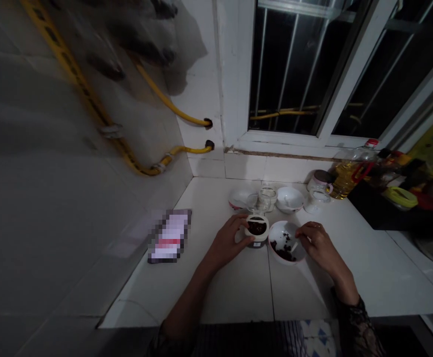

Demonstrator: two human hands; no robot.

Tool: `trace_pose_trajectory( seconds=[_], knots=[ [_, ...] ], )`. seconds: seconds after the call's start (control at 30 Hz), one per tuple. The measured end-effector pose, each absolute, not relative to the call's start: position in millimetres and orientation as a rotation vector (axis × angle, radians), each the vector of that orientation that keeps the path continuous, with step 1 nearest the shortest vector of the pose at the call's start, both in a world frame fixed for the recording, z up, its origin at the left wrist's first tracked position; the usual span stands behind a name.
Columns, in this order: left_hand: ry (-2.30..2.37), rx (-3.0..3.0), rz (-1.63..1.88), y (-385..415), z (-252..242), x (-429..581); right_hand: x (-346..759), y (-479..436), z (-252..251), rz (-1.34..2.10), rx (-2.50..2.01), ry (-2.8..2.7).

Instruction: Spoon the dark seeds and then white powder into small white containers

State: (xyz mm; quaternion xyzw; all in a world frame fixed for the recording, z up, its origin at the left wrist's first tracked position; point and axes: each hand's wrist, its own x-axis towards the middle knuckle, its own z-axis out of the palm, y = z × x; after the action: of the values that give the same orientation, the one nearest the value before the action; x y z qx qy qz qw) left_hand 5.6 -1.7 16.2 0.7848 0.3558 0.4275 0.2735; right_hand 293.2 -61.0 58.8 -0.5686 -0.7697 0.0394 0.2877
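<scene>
My left hand [234, 237] is wrapped around the side of a small jar [257, 243] with a white rim, its flip lid raised at the back. Dark reddish-brown contents [257, 227] fill the jar close to its top. Just right of it stands a white bowl [275, 233] with dark crumbly bits [285, 254] scattered at the bottom and up the inside. Over the bowl's right rim, my right hand [315, 243] pinches a small white spoon [294, 246], whose lower end reaches down into the bowl. The spoon's handle is mostly hidden by my fingers.
Behind the jar stand a clear-lidded dish [240, 199], a glass jar [267, 198], another white bowl [289, 199] and a further jar [316, 201]. An oil bottle [344, 178] and a black box [372, 206] of condiments occupy the right. A phone [169, 235] lies at left.
</scene>
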Motion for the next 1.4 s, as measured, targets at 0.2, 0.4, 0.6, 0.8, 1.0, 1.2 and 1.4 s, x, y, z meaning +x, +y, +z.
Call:
trace_pose_trajectory(
  seconds=[0.2,0.4,0.6,0.8,1.0,1.2,1.4],
  knots=[
    [0.944,2.113,1.146,-1,17,5,282,-51,46,0.326,-1.633,-1.745],
    [0.967,2.116,1.148,-2,17,5,290,-52,53,0.387,-1.652,-1.476],
    [0.953,2.125,1.138,-3,18,5,287,-52,55,0.637,-1.556,-1.198],
    [0.963,2.120,1.133,-2,18,5,289,-50,51,0.702,-1.498,-1.117],
    [0.939,2.094,1.156,-1,18,6,289,-46,51,0.697,-1.461,-1.056],
    [0.927,2.091,1.145,-1,18,6,265,-43,68,0.415,-1.396,-1.189],
    [0.934,2.087,1.135,-2,18,7,231,-44,78,-0.166,-1.150,-1.768]
  ],
)
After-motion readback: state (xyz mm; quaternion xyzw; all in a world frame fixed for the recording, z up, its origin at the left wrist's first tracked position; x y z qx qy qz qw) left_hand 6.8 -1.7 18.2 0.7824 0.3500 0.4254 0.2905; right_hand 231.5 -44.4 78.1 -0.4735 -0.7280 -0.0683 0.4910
